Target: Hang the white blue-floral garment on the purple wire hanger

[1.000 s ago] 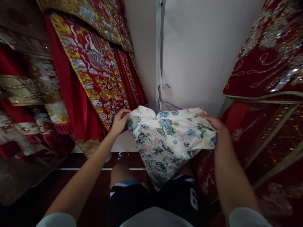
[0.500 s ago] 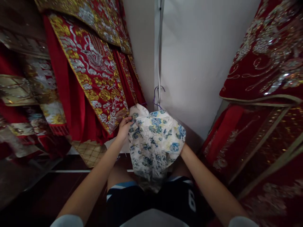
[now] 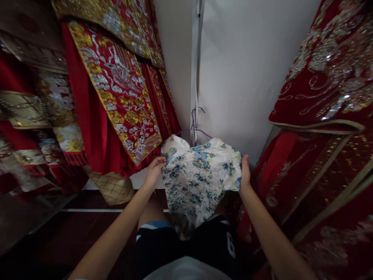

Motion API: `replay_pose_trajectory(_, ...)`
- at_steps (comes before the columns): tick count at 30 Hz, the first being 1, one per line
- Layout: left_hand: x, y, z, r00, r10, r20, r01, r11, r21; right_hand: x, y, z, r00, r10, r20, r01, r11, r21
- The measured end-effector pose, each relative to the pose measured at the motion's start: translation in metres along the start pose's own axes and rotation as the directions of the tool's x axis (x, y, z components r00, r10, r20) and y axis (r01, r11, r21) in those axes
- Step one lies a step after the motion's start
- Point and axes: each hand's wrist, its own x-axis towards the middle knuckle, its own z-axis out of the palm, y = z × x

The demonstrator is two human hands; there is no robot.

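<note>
A white garment with blue and yellow flowers [image 3: 198,175] hangs from a purple hanger [image 3: 192,126], its lower part over my knees. My left hand [image 3: 155,169] pinches the garment's left edge near the sleeve. At the opposite side, my right hand [image 3: 245,173] is closed on the edge of the right sleeve, with the thumb side up. The hanger's hook shows against the wall above the neckline, beside a pale hanging strap [image 3: 197,77].
Red garments with gold and silver embroidery [image 3: 119,85] hang at the left. More red beaded garments [image 3: 320,77] hang close at the right. Behind is a pale wall [image 3: 241,58]; a quilted gold cloth [image 3: 112,186] hangs low at the left.
My right hand has come out from behind the garment and moved right to the sleeve's edge. The right sleeve is now spread out, and more of the hanger shows.
</note>
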Motion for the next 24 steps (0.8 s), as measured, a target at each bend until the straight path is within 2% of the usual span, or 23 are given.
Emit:
replay_pose_trajectory(4, -0.008, 0.002, 0.004, 0.992, 0.072, 0.099, -0.081, 0.993, 0.087, 0.014, -0.011, 0.003, 0.993, -0.072, -0.089, 0.053, 0.979, -0.198)
replay_pose_trajectory(7, -0.014, 0.012, 0.007, 0.956, 0.211, 0.205, -0.265, 0.921, 0.285, 0.036, -0.025, 0.015, 0.971, -0.149, -0.186, 0.125, 0.983, -0.136)
replay_pose_trajectory(9, -0.020, 0.022, 0.011, 0.894, 0.357, 0.271, -0.446, 0.768, 0.459, 0.054, -0.036, 0.025, 0.967, -0.161, -0.199, 0.151, 0.987, -0.063)
replay_pose_trajectory(11, -0.027, 0.033, 0.017, 0.804, 0.479, 0.351, -0.587, 0.550, 0.594, 0.071, -0.046, 0.033, 0.966, -0.168, -0.196, 0.170, 0.985, -0.010)
replay_pose_trajectory(12, -0.031, 0.039, 0.020, 0.771, 0.510, 0.381, -0.615, 0.445, 0.651, 0.078, -0.050, 0.036, 0.967, -0.171, -0.188, 0.177, 0.984, 0.014)
replay_pose_trajectory(13, -0.035, 0.045, 0.024, 0.758, 0.516, 0.398, -0.612, 0.354, 0.707, 0.085, -0.052, 0.038, 0.970, -0.169, -0.172, 0.178, 0.983, 0.035)
replay_pose_trajectory(15, -0.043, 0.053, 0.031, 0.785, 0.480, 0.392, -0.538, 0.216, 0.815, 0.094, -0.055, 0.042, 0.979, -0.153, -0.136, 0.164, 0.984, 0.072)
replay_pose_trajectory(17, -0.047, 0.060, 0.035, 0.834, 0.422, 0.355, -0.446, 0.139, 0.884, 0.096, -0.055, 0.045, 0.989, -0.117, -0.085, 0.124, 0.988, 0.087)
replay_pose_trajectory(18, -0.047, 0.062, 0.036, 0.848, 0.405, 0.342, -0.422, 0.128, 0.897, 0.093, -0.055, 0.046, 0.994, -0.095, -0.062, 0.100, 0.991, 0.084)
replay_pose_trajectory(20, -0.044, 0.064, 0.036, 0.848, 0.406, 0.341, -0.432, 0.156, 0.888, 0.080, -0.057, 0.049, 0.999, -0.039, -0.020, 0.041, 0.997, 0.068)
replay_pose_trajectory(22, -0.037, 0.062, 0.035, 0.825, 0.436, 0.359, -0.494, 0.249, 0.833, 0.056, -0.061, 0.051, 0.999, 0.029, 0.045, -0.031, 0.998, 0.047)
replay_pose_trajectory(24, -0.030, 0.055, 0.034, 0.807, 0.453, 0.380, -0.565, 0.402, 0.720, 0.025, -0.067, 0.051, 0.988, 0.089, 0.126, -0.093, 0.995, 0.027)
